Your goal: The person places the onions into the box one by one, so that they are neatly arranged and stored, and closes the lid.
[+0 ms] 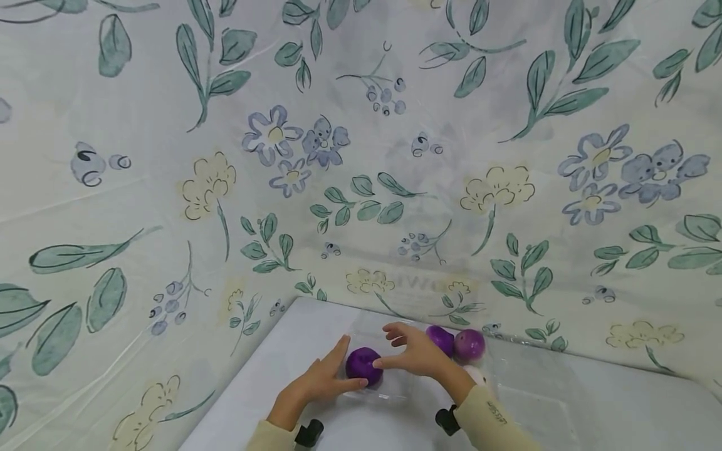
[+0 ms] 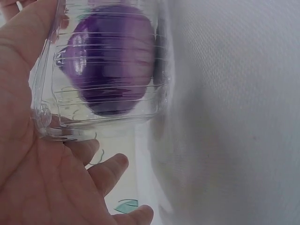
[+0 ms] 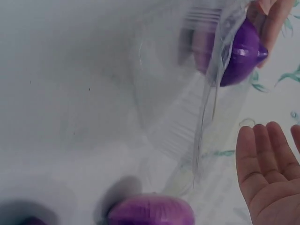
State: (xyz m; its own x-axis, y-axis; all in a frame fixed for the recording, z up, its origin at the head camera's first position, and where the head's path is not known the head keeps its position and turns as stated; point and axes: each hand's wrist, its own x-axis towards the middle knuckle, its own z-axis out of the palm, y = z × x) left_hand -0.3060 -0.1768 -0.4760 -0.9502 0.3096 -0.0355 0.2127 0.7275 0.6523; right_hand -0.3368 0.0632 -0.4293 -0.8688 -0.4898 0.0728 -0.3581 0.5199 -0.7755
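Note:
A glossy round purple onion [image 1: 363, 367] with a pointed tip sits inside a clear plastic box [image 2: 93, 123] on the white table. My left hand [image 1: 318, 379] spreads along the box's left side, its thumb and fingers mostly straight. In the left wrist view the palm lies against the clear wall. My right hand [image 1: 420, 354] hovers at the right of the onion, its thumb reaching over the box. In the right wrist view its fingers [image 3: 262, 154] are straight, apart from the clear plastic, and hold nothing.
Behind my right wrist lie another purple onion [image 1: 439, 340] and a pinker one [image 1: 469, 346]. A white rounded thing [image 1: 476, 375] is partly hidden by the right forearm. Clear plastic [image 1: 536, 401] lies on the table at the right. A floral sheet [image 1: 361, 238] hangs behind the table [image 1: 271, 351].

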